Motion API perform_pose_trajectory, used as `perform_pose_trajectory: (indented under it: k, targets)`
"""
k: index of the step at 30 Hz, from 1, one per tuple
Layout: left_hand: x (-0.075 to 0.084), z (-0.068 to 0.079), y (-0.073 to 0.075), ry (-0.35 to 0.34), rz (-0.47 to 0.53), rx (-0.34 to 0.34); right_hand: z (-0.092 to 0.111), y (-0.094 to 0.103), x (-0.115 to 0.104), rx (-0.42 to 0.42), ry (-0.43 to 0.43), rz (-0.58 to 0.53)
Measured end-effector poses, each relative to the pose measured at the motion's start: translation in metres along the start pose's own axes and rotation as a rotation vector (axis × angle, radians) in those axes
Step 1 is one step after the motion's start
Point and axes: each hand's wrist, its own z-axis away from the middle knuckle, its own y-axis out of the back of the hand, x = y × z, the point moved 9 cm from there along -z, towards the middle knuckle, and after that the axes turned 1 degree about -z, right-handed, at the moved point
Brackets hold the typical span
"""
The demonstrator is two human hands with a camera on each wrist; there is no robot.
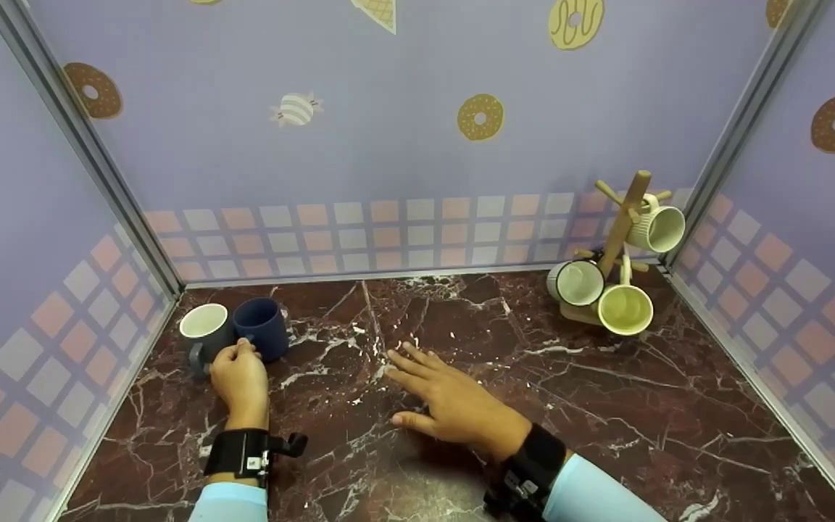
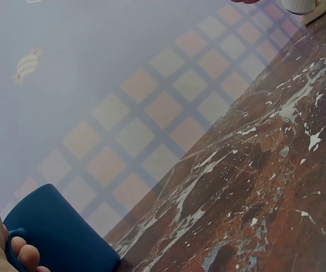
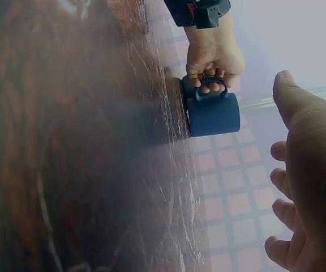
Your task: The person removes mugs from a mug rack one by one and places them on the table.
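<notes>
At the left of the table, my left hand (image 1: 242,380) grips the handle of a dark blue mug (image 1: 264,333). In the right wrist view, the fingers curl through the handle of this blue mug (image 3: 214,116), which stands upright on the table. Close beside it on the left is a grey mug (image 1: 204,330) with a white inside, its handle turned toward the front. My right hand (image 1: 461,406) is over the middle of the table, palm down with fingers spread, and holds nothing. The right wrist view shows its thumb and fingertips (image 3: 286,96) apart from any object.
A wooden mug tree (image 1: 624,225) stands at the back right corner. On it hang a ribbed white mug (image 1: 657,228), a white mug with a dark rim (image 1: 578,283) and a cream mug with a yellow inside (image 1: 626,308). Patterned walls (image 1: 388,167) enclose the marbled table (image 1: 606,435).
</notes>
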Motion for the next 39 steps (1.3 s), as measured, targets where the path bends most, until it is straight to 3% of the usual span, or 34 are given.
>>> perform_pose_trajectory:
  k: [4, 7, 11, 15, 18, 22, 26, 32, 39]
  targets:
    - [-0.002, -0.002, -0.003, 0.017, 0.026, -0.026, 0.000, 0.000, 0.002, 0.003, 0.000, 0.003]
    - [0.008, 0.004, -0.001, 0.014, 0.042, -0.043, 0.000, 0.000, 0.003, 0.004, 0.000, 0.008]
    - [0.016, 0.009, 0.000, -0.011, -0.015, -0.061, 0.001, -0.001, 0.005, 0.003, -0.005, -0.001]
    - [-0.002, -0.009, -0.006, -0.045, -0.118, -0.080, 0.001, -0.001, 0.007, 0.008, -0.007, -0.013]
    - [0.018, 0.006, -0.001, -0.065, -0.154, -0.068, 0.001, 0.000, 0.008, 0.011, -0.010, -0.020]
    - [0.059, 0.041, 0.013, -0.073, -0.129, -0.015, 0.001, 0.001, 0.012, 0.009, -0.035, -0.042]
    - [0.070, 0.045, 0.016, -0.116, -0.097, 0.037, 0.000, 0.003, 0.016, 0.010, -0.052, -0.049]
    - [0.096, 0.058, 0.018, -0.257, -0.064, 0.090, 0.001, 0.008, 0.024, 0.010, -0.087, -0.056]
    - [0.131, 0.075, 0.007, -0.448, -0.021, 0.061, 0.000, 0.019, 0.042, 0.044, -0.128, -0.060]
